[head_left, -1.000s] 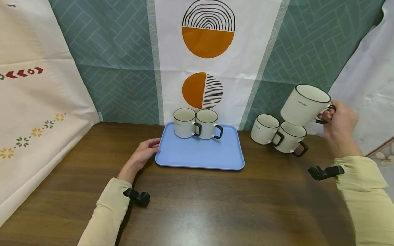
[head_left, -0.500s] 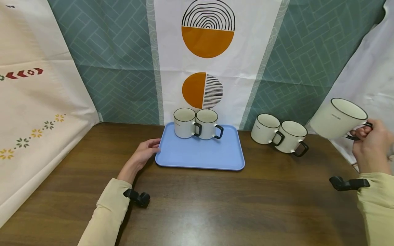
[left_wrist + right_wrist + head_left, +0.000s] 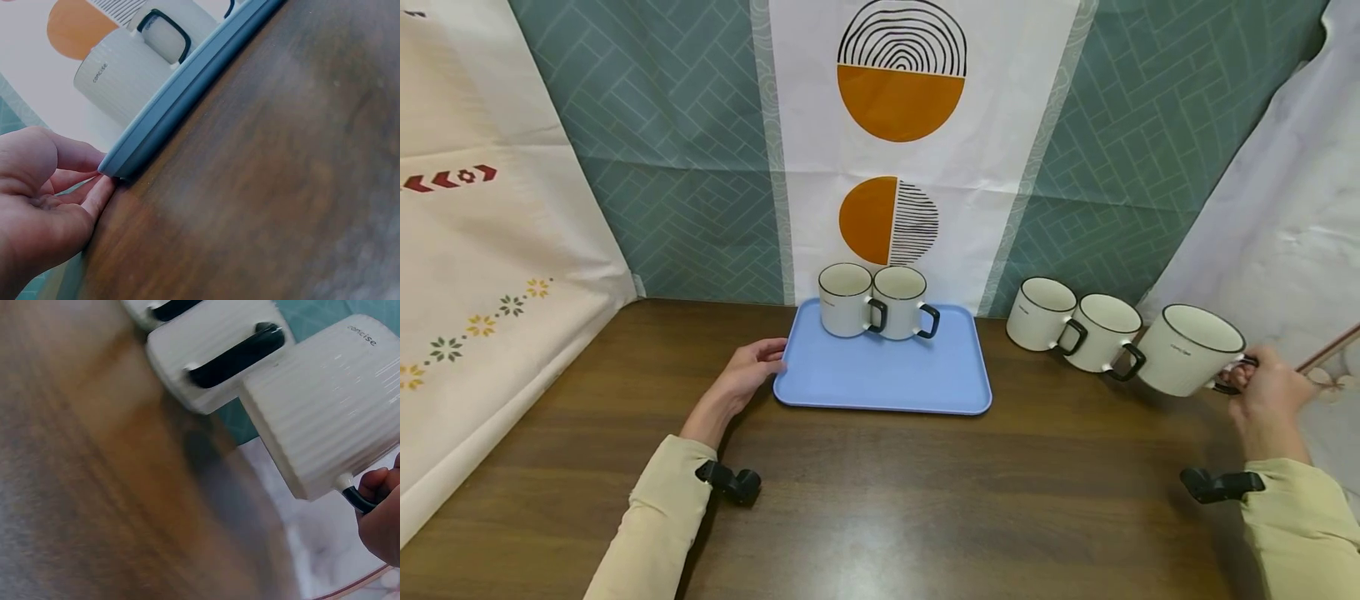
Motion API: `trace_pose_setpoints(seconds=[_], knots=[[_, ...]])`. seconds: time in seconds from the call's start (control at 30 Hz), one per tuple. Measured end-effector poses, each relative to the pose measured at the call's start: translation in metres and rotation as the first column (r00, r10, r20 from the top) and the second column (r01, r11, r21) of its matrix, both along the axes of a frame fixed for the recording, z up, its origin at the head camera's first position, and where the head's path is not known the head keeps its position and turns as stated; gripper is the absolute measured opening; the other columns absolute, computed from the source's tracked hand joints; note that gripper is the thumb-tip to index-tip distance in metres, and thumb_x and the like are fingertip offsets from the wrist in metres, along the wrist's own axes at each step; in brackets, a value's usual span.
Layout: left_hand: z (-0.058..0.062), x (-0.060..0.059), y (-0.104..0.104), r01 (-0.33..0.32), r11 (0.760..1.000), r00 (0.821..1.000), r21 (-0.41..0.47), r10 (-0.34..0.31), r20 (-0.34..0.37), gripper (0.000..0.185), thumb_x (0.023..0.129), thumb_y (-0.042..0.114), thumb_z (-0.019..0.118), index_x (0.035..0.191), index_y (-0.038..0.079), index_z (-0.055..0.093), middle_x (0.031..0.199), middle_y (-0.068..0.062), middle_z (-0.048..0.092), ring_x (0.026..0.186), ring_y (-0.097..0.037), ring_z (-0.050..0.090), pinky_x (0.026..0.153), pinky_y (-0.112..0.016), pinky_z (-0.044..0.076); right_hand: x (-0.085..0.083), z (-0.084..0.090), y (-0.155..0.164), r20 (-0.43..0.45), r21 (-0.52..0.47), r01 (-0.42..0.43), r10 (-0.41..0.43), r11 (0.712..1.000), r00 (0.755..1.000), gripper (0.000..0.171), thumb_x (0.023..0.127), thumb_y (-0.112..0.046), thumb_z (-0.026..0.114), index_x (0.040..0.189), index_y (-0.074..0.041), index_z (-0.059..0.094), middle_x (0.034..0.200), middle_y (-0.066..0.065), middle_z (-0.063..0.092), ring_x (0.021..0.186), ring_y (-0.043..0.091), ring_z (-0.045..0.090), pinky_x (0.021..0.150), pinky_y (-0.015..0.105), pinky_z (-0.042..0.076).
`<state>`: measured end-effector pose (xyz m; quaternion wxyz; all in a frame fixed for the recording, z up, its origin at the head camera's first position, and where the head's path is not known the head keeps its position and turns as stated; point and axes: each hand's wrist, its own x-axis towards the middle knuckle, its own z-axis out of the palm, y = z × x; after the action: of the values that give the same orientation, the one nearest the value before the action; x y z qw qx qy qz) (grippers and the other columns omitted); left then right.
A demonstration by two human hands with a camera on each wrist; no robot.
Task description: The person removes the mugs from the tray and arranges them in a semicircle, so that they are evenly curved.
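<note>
staged home set | printed cloth backdrops | wood table

My right-wrist view smears the tabletop, and its three o'clock edge crops my right hand. From the head camera I can't read the held mug's lettering, nor see under it.

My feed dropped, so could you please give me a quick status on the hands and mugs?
Right hand grips mug by handle, beside two table mugs. Left hand touches blue tray edge. Two mugs on tray. Nothing in the way.
</note>
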<state>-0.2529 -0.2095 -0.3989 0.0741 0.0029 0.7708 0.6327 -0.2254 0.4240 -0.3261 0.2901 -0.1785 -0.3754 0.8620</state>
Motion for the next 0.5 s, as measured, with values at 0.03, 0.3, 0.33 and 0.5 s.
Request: trace_pose_setpoints(seconds=[0.03, 0.3, 0.33, 0.5], knots=[[0.000, 0.000, 0.000, 0.001, 1.000, 1.000, 0.002, -0.001, -0.002, 0.051, 0.095, -0.006, 0.049, 0.143, -0.011, 0.034, 0.140, -0.031, 0.040, 0.129, -0.038, 0.039, 0.108, -0.045, 0.032, 0.001, -0.002, 0.000, 0.008, -0.006, -0.021, 0.021, 1.000, 1.000, 0.032, 0.086, 0.009, 0.036, 0.055, 0.004, 0.040, 0.037, 0.008, 0.032, 0.031, 0.019, 0.026, 0.032, 0.032, 0.029], [0.002, 0.000, 0.004, 0.001, 1.000, 1.000, 0.003, 0.000, -0.006, 0.050, 0.095, -0.006, 0.049, 0.142, -0.012, 0.034, 0.140, -0.031, 0.040, 0.129, -0.038, 0.039, 0.108, -0.046, 0.033, 0.003, -0.020, 0.006, 0.041, 0.023, -0.068, 0.067, 0.997, 0.997, 0.040, 0.084, 0.012, 0.037, 0.045, 0.006, 0.043, 0.036, 0.008, 0.036, 0.029, 0.020, 0.030, 0.030, 0.033, 0.032], [0.002, -0.001, 0.004, 0.000, 1.000, 1.000, 0.004, 0.000, -0.007, 0.050, 0.095, -0.006, 0.049, 0.142, -0.012, 0.034, 0.140, -0.031, 0.040, 0.129, -0.039, 0.039, 0.108, -0.046, 0.033, 0.004, -0.023, 0.007, 0.032, 0.018, -0.085, 0.085, 0.996, 0.996, 0.040, 0.084, 0.012, 0.037, 0.045, 0.006, 0.043, 0.036, 0.008, 0.036, 0.029, 0.020, 0.029, 0.031, 0.034, 0.032], [0.001, -0.002, 0.000, -0.011, 1.000, 1.000, -0.007, 0.011, 0.003, 0.051, 0.095, -0.005, 0.050, 0.143, -0.010, 0.034, 0.141, -0.029, 0.039, 0.130, -0.038, 0.039, 0.108, -0.045, 0.033, 0.004, -0.034, 0.013, -0.060, 0.082, -0.319, 0.324, 0.944, 0.944, 0.046, 0.091, 0.009, 0.028, 0.047, 0.003, 0.041, 0.040, 0.006, 0.030, 0.036, 0.020, 0.019, 0.040, 0.032, 0.022]])
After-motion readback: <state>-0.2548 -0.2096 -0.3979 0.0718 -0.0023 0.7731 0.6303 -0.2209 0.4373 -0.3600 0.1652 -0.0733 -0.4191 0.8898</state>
